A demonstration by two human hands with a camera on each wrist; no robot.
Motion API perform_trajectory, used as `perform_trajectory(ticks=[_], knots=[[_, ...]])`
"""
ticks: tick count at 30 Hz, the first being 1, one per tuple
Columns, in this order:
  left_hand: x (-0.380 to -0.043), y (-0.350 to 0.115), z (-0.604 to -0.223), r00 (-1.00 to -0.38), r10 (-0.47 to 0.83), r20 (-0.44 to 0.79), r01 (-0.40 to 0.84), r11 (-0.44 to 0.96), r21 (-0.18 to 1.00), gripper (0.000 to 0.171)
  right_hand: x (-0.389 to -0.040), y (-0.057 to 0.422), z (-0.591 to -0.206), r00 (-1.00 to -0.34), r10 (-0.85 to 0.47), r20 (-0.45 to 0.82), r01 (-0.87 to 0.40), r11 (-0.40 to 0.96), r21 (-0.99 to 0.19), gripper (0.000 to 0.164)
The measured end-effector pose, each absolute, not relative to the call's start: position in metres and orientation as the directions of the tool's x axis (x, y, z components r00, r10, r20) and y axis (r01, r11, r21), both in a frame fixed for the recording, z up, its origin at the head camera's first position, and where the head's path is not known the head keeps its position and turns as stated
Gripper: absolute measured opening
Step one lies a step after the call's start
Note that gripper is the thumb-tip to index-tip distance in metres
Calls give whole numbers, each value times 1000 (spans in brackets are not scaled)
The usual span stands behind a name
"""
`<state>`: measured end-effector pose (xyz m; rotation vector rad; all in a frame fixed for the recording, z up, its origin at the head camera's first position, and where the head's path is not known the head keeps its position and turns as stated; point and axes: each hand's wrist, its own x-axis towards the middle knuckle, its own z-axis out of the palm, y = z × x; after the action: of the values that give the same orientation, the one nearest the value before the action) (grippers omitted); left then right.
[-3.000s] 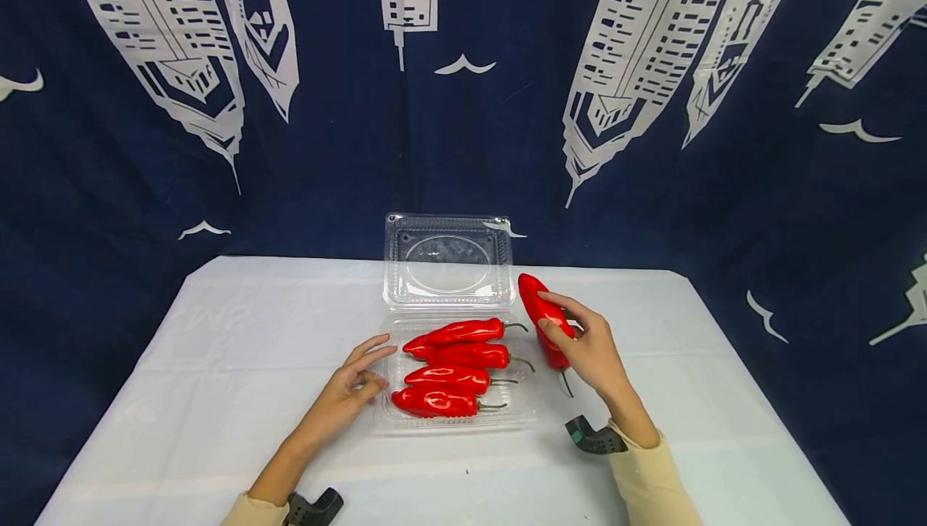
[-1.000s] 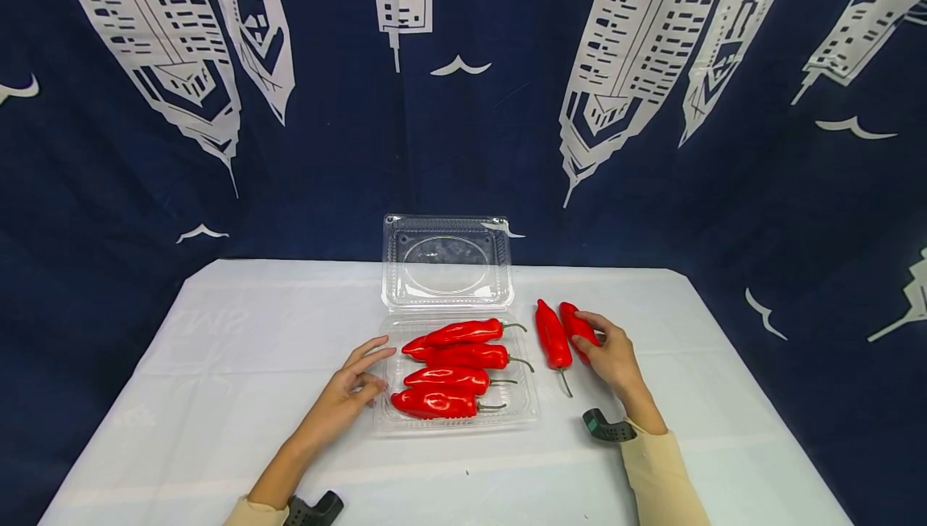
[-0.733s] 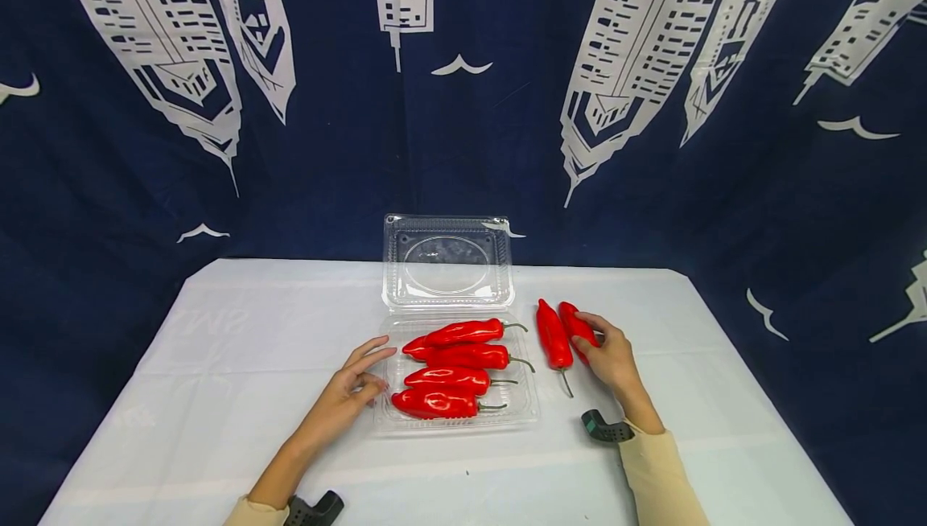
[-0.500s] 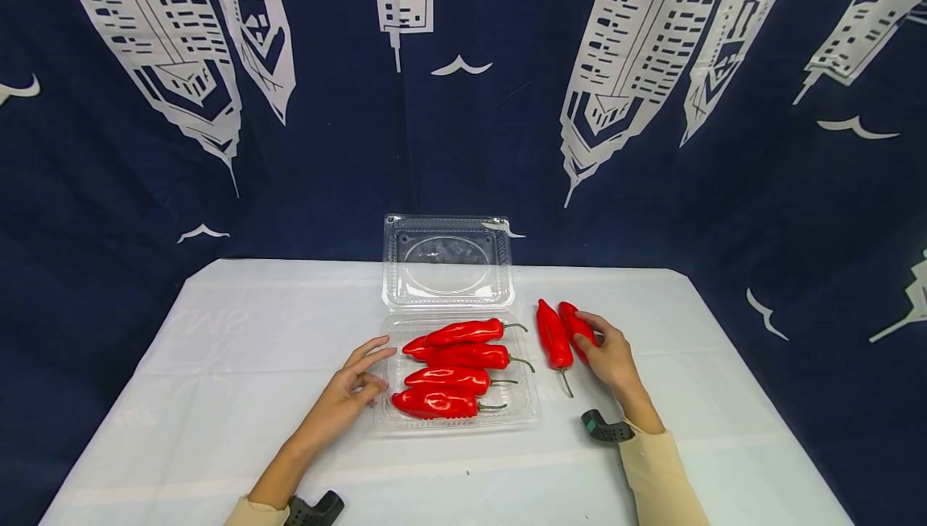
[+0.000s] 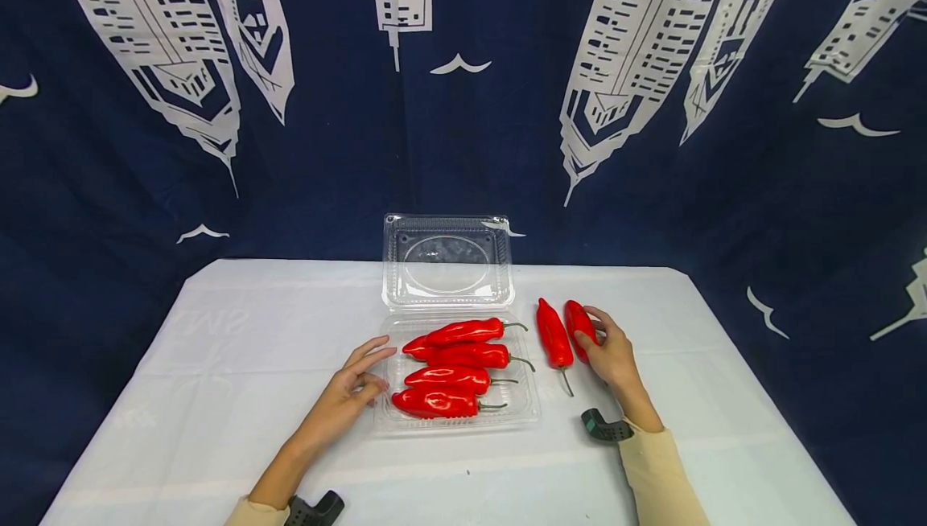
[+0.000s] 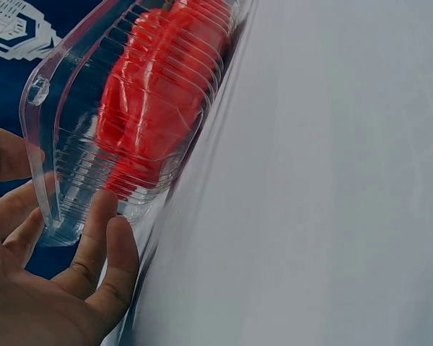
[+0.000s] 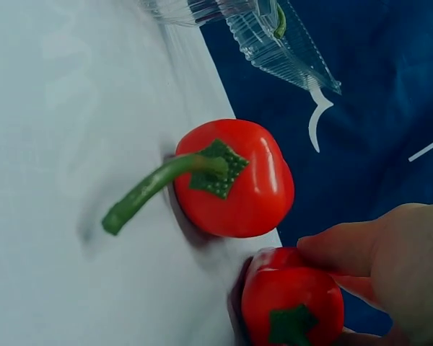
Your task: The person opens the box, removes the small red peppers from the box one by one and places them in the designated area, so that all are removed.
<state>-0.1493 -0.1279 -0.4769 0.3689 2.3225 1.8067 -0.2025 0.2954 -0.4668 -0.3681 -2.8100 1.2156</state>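
My right hand (image 5: pixel 611 351) holds a red chili pepper (image 5: pixel 579 325) between thumb and fingers, low at the table; its stem end shows in the right wrist view, while my hand hides part of it. Just left of it lies a second red pepper (image 5: pixel 554 334) with a curved green stem, apart from the held one. Several red peppers (image 5: pixel 452 381) lie side by side in the clear plastic box (image 5: pixel 532 421), stems to the right. My left hand (image 5: pixel 345 392) rests at the box's left side, fingers loosely extended and touching its ribbed wall (image 6: pixel 86 180).
The box's clear lid (image 5: pixel 447 289) stands raised behind its base. A white cloth covers the table (image 5: pixel 253 397). Behind the table's far edge hangs a dark blue curtain (image 5: pixel 326 148) with white building prints. A black device (image 5: pixel 607 427) sits at each wrist.
Since three seconds ago, my right hand has moved right and lowered its pepper beside the other one. Just now that pepper's tip has turned slightly right. My left hand stays put.
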Motion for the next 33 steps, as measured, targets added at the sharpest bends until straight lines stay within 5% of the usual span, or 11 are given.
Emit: perform_trajectory(ticks=[33], knots=[[-149,-128,-477,-953,301,15,86,224,971,50,-203,297,-464,-976,203,-82,190,595,-781,54]])
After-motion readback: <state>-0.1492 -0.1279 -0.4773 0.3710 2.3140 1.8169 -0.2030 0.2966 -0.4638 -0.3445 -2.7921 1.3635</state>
